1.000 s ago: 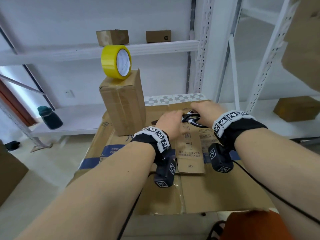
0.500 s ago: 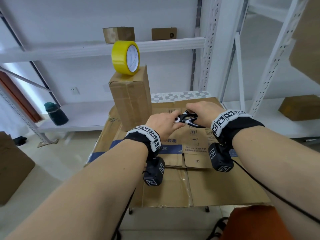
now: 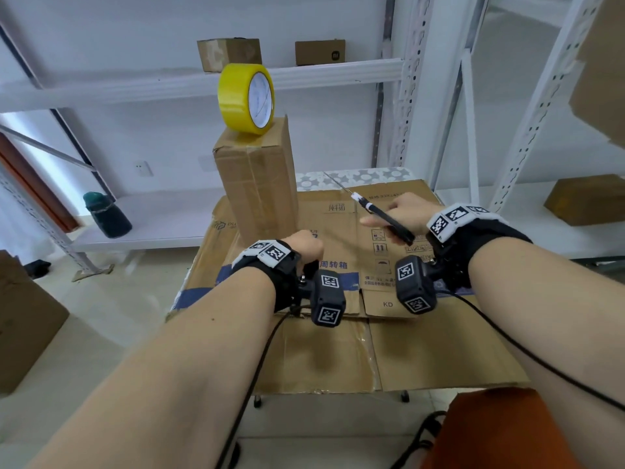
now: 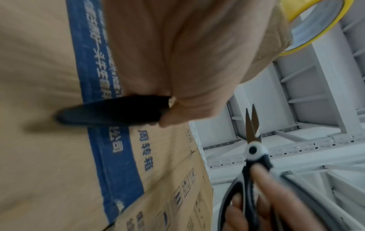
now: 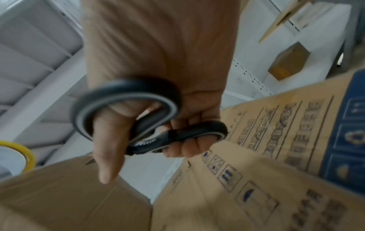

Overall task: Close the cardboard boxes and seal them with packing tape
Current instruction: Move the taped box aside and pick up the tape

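Observation:
A tall cardboard box (image 3: 257, 177) stands upright on flattened cardboard (image 3: 338, 350), its top flaps closed. A yellow tape roll (image 3: 246, 98) stands on edge on top of it. My right hand (image 3: 399, 214) grips the scissors (image 3: 372, 209) by their black handles (image 5: 154, 125), forefinger stretched along them. The bare blades (image 4: 251, 125) point away, toward the back of the table. My left hand (image 3: 304, 247) is a fist just right of the box's foot and holds a black blade sheath (image 4: 110, 111). The two hands are apart.
White metal shelving (image 3: 406, 69) surrounds the table, with small boxes (image 3: 230, 54) on the upper shelf and a box (image 3: 588, 198) at right. A dark bottle (image 3: 106, 214) sits on the low left shelf. A brown box (image 3: 23, 319) stands on the floor at left.
Both hands were together on the scissors. The left hand has since drawn back toward me with the black sheath, while the right hand has raised the scissors with their blades now bare.

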Demonstrator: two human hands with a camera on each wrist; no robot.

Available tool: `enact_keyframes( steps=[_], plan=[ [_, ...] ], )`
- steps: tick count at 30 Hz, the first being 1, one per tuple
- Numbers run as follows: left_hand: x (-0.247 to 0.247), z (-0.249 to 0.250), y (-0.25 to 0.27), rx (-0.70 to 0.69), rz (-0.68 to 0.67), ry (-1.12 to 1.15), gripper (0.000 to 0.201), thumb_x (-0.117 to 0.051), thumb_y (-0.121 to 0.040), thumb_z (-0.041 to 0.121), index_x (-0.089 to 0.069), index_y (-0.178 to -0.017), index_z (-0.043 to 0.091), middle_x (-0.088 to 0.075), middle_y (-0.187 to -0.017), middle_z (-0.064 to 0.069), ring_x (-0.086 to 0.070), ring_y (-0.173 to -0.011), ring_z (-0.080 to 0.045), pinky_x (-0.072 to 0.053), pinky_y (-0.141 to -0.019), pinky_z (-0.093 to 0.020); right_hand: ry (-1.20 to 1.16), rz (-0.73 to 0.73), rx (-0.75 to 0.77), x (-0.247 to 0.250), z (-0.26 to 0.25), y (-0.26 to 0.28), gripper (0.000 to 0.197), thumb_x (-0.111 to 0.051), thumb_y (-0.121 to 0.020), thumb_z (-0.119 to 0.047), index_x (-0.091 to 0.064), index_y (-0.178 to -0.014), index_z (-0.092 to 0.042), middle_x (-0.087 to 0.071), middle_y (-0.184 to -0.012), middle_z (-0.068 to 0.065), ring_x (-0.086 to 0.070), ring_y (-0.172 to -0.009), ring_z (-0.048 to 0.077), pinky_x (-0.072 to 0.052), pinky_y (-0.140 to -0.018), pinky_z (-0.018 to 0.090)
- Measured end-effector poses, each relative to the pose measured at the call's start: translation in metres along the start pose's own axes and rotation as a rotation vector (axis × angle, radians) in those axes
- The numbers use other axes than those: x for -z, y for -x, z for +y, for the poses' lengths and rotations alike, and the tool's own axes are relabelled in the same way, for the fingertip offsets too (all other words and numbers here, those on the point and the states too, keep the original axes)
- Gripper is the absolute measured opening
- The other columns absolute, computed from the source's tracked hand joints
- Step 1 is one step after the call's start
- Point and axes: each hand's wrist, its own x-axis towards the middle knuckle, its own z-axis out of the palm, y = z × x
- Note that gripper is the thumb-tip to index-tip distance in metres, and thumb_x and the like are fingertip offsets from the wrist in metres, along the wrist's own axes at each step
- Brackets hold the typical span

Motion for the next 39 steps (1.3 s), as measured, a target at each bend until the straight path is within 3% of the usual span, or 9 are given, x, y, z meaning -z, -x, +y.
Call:
enact_keyframes(
  steps=[4, 8, 12, 15, 18, 22, 32, 36, 39],
  plan=[
    [-0.007, -0.005, -0.016, 0.068, 0.198, 0.231, 0.019, -0.057, -0.083, -0.003, -0.063, -0.098, -0.011, -0.065, -0.105, -0.026, -0.064, -0.096, -0.037, -0.055, -0.087, -0.048, -0.209, -0.082, -0.006, -0.013, -0.011, 0.003, 0.037, -0.070, -0.084, -0.037, -0.050, -0.070, -0.009, -0.048, -0.060, 0.008, -0.044, -0.049, 0.019, -0.038, -0.042, 0.023],
    [0.000, -0.002, 0.004, 0.077, 0.243, 0.105, 0.010, -0.055, -0.087, 0.007, -0.058, -0.086, -0.002, -0.061, -0.082, -0.013, -0.059, -0.082, -0.030, -0.049, -0.064, -0.032, -0.236, -0.061, 0.006, -0.018, -0.008, -0.002, 0.036, -0.070, -0.083, -0.038, -0.050, -0.073, -0.010, -0.047, -0.060, 0.007, -0.044, -0.050, 0.018, -0.038, -0.044, 0.023],
    [0.017, 0.009, 0.028, -0.145, 0.372, 0.097, 0.027, -0.052, -0.088, 0.008, -0.061, -0.113, 0.010, -0.062, -0.112, -0.005, -0.064, -0.090, -0.020, -0.052, -0.080, -0.030, -0.324, 0.088, 0.064, -0.024, -0.013, -0.011, 0.042, -0.074, -0.078, -0.040, -0.050, -0.092, -0.009, -0.047, -0.061, 0.005, -0.042, -0.047, 0.016, -0.034, -0.046, 0.025],
    [0.041, 0.029, 0.057, -0.395, 0.443, 0.332, 0.027, -0.045, -0.089, -0.003, -0.067, -0.089, 0.012, -0.068, -0.091, -0.006, -0.064, -0.073, -0.012, -0.052, -0.063, -0.019, -0.226, 0.170, 0.153, -0.030, -0.029, -0.016, 0.050, -0.075, -0.074, -0.048, -0.051, -0.091, -0.009, -0.051, -0.063, 0.006, -0.046, -0.053, 0.018, -0.036, -0.051, 0.029],
    [0.076, 0.043, 0.076, -0.585, 0.796, 0.264, 0.026, -0.046, -0.082, -0.001, -0.068, -0.085, 0.014, -0.065, -0.080, 0.005, -0.059, -0.078, -0.012, -0.046, -0.075, -0.020, -0.092, 0.232, 0.224, -0.031, -0.048, -0.013, 0.046, -0.074, -0.075, -0.049, -0.048, -0.079, -0.011, -0.053, -0.062, 0.003, -0.049, -0.054, 0.017, -0.037, -0.054, 0.027],
    [0.129, 0.041, 0.077, -0.558, 1.113, 0.286, 0.031, -0.053, -0.076, 0.005, -0.058, -0.106, 0.013, -0.059, -0.107, -0.004, -0.055, -0.099, -0.022, -0.044, -0.086, -0.031, 0.060, 0.277, 0.270, -0.031, -0.075, -0.007, 0.041, -0.072, -0.079, -0.045, -0.049, -0.077, -0.011, -0.051, -0.062, 0.001, -0.051, -0.055, 0.015, -0.036, -0.050, 0.025],
    [0.186, 0.035, 0.052, -0.314, 0.629, 0.508, 0.073, -0.074, -0.082, 0.021, -0.036, -0.142, 0.005, -0.048, -0.136, -0.010, -0.049, -0.122, -0.025, -0.043, -0.102, -0.041, 0.450, 0.305, 0.269, -0.019, -0.128, -0.005, 0.043, -0.070, -0.080, -0.048, -0.050, -0.069, -0.011, -0.059, -0.075, 0.010, -0.059, -0.078, 0.030, -0.041, -0.065, 0.030],
    [0.183, 0.042, 0.039, -0.340, 0.526, 0.456, 0.020, -0.076, -0.076, 0.018, -0.057, -0.085, 0.015, -0.058, -0.082, -0.011, -0.052, -0.075, -0.026, -0.044, -0.071, -0.039, 0.533, 0.307, 0.233, -0.012, -0.135, -0.008, 0.046, -0.071, -0.077, -0.049, -0.057, -0.079, -0.005, -0.057, -0.074, 0.010, -0.055, -0.073, 0.028, -0.038, -0.062, 0.029],
    [0.184, 0.042, 0.032, -0.317, 0.561, 0.428, 0.026, -0.077, -0.071, 0.018, -0.051, -0.069, 0.019, -0.064, -0.085, -0.014, -0.062, -0.081, -0.031, -0.054, -0.082, -0.047, 0.586, 0.305, 0.209, -0.006, -0.139, -0.012, 0.046, -0.072, -0.075, -0.051, -0.055, -0.073, -0.008, -0.055, -0.069, 0.007, -0.055, -0.071, 0.026, -0.037, -0.059, 0.029]
  ],
)
